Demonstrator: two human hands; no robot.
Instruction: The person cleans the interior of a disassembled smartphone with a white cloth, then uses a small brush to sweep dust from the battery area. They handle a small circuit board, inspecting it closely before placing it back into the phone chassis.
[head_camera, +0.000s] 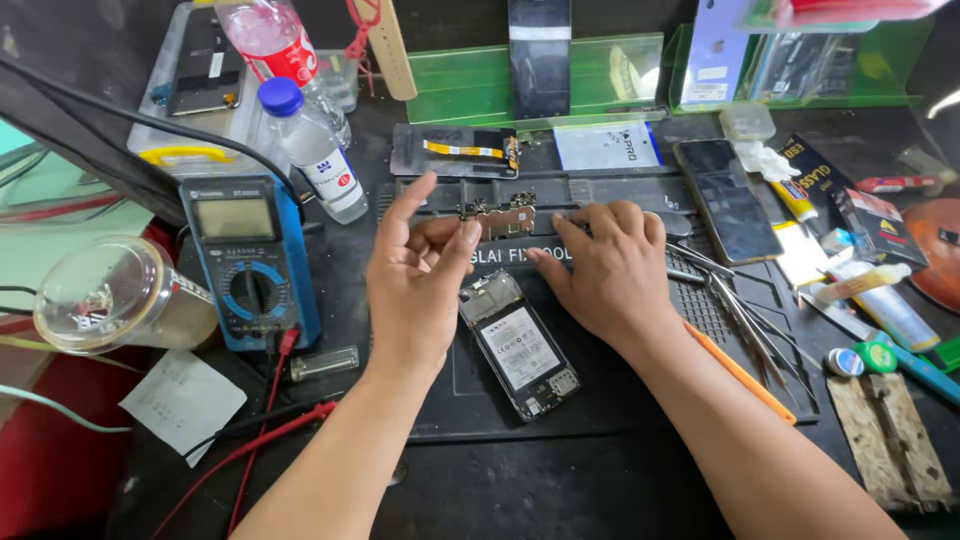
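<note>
The small circuit board (497, 216) is being held above the far part of the black work mat (600, 400), pinched at its left end by the thumb and fingers of the left hand (415, 275), whose index finger is pointing up and away. The right hand (608, 270) is lying palm down on the mat just beside the board, its fingers loosely curled and pressing on the mat, gripping nothing that I can see. Between both wrists the opened phone (518, 345) is lying face down and a little slanted, near the middle of the mat, with free mat around its near end. On the right edge of the mat the tweezers (750, 315) and an orange pry tool (740, 372) are lying close to the right forearm. On the left, the blue multimeter (250, 260) is standing at the mat's edge, and its red leads (265, 430) are running over the bench (560, 490). A clear cup (115, 295) and a plastic bottle (312, 150) are crowding the left side.
</note>
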